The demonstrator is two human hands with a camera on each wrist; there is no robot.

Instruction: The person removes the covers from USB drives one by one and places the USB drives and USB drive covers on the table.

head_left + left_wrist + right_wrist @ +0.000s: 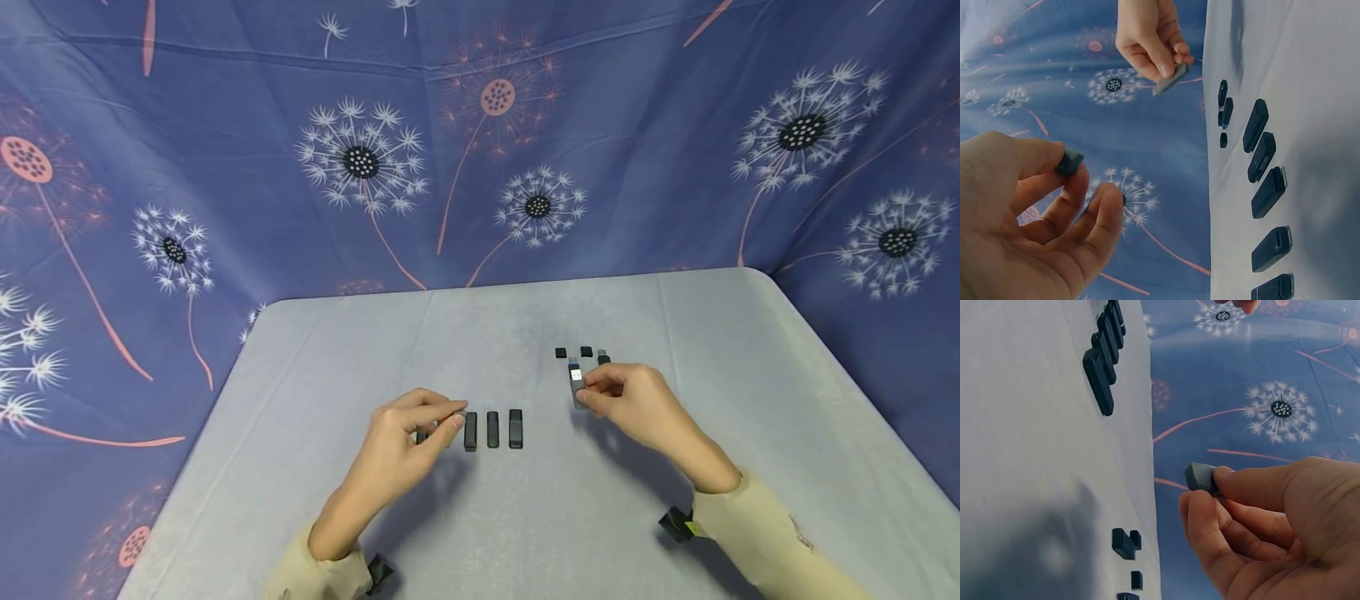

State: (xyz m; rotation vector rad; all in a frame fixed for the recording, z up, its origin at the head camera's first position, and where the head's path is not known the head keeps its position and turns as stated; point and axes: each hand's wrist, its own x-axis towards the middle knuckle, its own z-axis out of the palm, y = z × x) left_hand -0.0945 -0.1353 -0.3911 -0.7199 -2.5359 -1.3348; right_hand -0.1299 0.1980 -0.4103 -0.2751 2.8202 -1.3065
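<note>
My right hand (633, 404) holds a grey USB flash drive (577, 390) upright between thumb and fingers, its metal plug bare and pointing away. In the right wrist view the back end of that drive (1199, 477) shows. My left hand (408, 437) pinches a small dark cap (1069, 162) between thumb and fingertip, held above the table. Beneath and beside this hand lies a row of dark flash drives, among them one nearest the fingers (470, 432), one in the middle (492, 430) and one at the right end (516, 428). My left hand partly hides the row's left part.
Beyond my right hand lie two small black caps, one on the left (561, 353) and one on the right (587, 352). Next to them is an uncapped drive (603, 357), partly hidden by the hand. A pale cloth covers the table (337, 350); a blue dandelion-print curtain (480, 167) hangs behind.
</note>
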